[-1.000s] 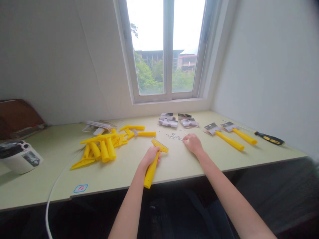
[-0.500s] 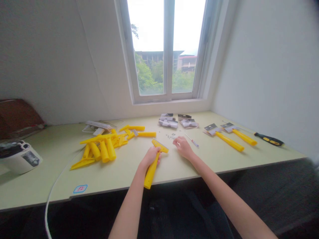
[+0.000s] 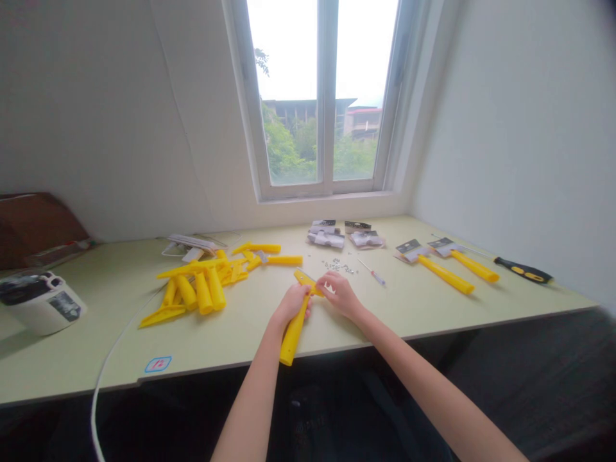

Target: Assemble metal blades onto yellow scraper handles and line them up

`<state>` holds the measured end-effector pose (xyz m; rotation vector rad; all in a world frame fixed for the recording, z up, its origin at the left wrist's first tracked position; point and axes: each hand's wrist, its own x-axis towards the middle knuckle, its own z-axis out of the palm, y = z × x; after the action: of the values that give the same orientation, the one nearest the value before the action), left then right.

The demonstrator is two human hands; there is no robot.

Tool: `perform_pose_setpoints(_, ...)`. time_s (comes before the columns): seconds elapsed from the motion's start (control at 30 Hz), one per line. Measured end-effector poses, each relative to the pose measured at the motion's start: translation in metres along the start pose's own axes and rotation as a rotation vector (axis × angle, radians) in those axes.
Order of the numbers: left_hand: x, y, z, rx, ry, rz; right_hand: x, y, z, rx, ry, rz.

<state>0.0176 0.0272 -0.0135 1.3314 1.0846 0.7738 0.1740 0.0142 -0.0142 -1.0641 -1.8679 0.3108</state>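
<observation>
My left hand (image 3: 292,303) is wrapped round the neck of a yellow scraper (image 3: 293,337), its handle pointing toward me and its wide head tilted away. A thin blade strip shows along the head. My right hand (image 3: 338,293) is at the right end of that head, fingertips pinched together; whatever they hold is too small to make out. Just beyond lie scattered small metal screws (image 3: 335,264). A small screwdriver (image 3: 372,273) with a clear handle rests to their right.
Yellow scraper parts (image 3: 205,290) lie heaped on the left of the table (image 3: 231,346). Packaging cards (image 3: 326,239) sit at the back. Two carded scrapers (image 3: 446,274) and a black-yellow screwdriver (image 3: 523,270) lie right. A white container (image 3: 45,308) and a cable (image 3: 103,378) are at left.
My right hand has moved left from beside the screws to the scraper's head. My left hand keeps its hold on the scraper.
</observation>
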Motion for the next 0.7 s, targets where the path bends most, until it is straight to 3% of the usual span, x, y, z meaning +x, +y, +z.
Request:
perform_pose_setpoints(0.37, -0.002, 0.001, 0.001, -0.031, 0.002, -0.018, 0.0, 0.001, 0.001, 0.011, 0.002, 0.046)
perform_pose_setpoints(0.5, -0.004, 0.004, 0.002, -0.036, 0.016, -0.04, 0.003, 0.01, 0.0, 0.03, 0.089, 0.154)
perform_pose_setpoints(0.6, -0.005, 0.006, 0.002, -0.038, 0.023, -0.052, 0.004, 0.027, -0.008, -0.091, 0.208, 0.271)
perform_pose_setpoints(0.7, -0.006, 0.007, 0.003, -0.053, 0.021, -0.054, 0.005, 0.049, -0.024, -0.349, 0.271, 0.355)
